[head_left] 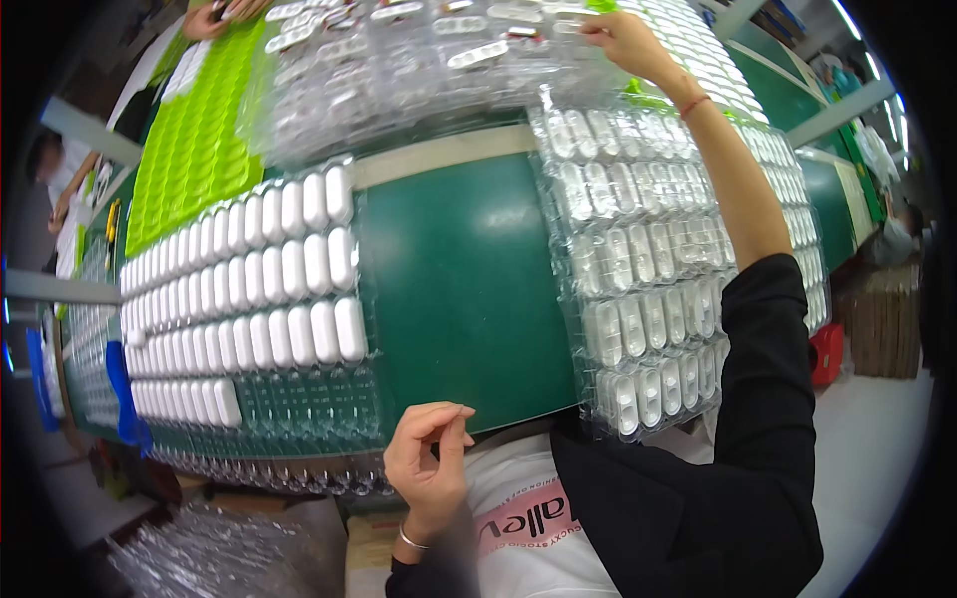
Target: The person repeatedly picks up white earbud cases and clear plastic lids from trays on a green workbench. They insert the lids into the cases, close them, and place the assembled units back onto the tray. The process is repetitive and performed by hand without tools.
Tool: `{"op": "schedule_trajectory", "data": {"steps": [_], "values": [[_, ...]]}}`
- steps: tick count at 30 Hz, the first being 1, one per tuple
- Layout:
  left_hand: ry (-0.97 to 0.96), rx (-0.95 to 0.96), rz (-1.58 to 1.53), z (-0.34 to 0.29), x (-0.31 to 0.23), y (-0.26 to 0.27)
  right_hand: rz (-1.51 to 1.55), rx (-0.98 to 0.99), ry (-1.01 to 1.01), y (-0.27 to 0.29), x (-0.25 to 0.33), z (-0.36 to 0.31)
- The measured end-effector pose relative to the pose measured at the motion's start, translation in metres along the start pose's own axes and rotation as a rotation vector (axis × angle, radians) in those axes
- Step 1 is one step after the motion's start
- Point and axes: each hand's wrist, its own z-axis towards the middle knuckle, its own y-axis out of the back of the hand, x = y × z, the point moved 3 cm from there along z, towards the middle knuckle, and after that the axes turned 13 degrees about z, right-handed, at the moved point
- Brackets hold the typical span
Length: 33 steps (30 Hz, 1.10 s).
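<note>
Biggest first: green table (469, 279), w/ trays on both sides. L side: clear tray (314, 399) w/ rows of long white covers (344, 329), front row only part filled; bright green tray (194, 169) beyond it, nr a co-worker's hand (204, 22). R side: clear tray (573, 299) w/ rows of pale, open-looking cases (630, 324). Far side: pile of clear trays (289, 125) w/ loose-lying white parts, among them the white part (568, 20) at the far R of the pile, right by the R fingertips. R hand (633, 48) is stretched out over that end, arm passing above the R-side tray; L hand (429, 463) is back nr the body, at the table's front edge. To do this reach well, I'd say: keep the R sleeve & forearm high so the rows below don't get knocked, take one part by its sides, lift straight up so nbrs don't snag; L hand could come fwd to steady the tray. Fingers: R thumb + index look close together at the part's end, touching or nearly; can't tell if it's gripped. L fingers curled in, thumb & index tips about meeting, no part visible in them.
</note>
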Motion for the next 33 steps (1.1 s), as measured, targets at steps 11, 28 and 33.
{"op": "schedule_trajectory", "data": {"steps": [11, 28, 33], "values": [[-0.002, -0.712, 0.96, 0.023, 0.002, 0.171, 0.261, -0.049, -0.052, 0.031, 0.04, -0.05], [0.277, -0.516, 1.489, 0.065, 0.061, 0.209, 0.602, 0.243, -0.109, 0.037, 0.24, -0.176], [-0.09, -0.74, 1.205, 0.037, -0.021, 0.164, 0.66, 0.185, -0.124, 0.038, 0.243, -0.193]]}}
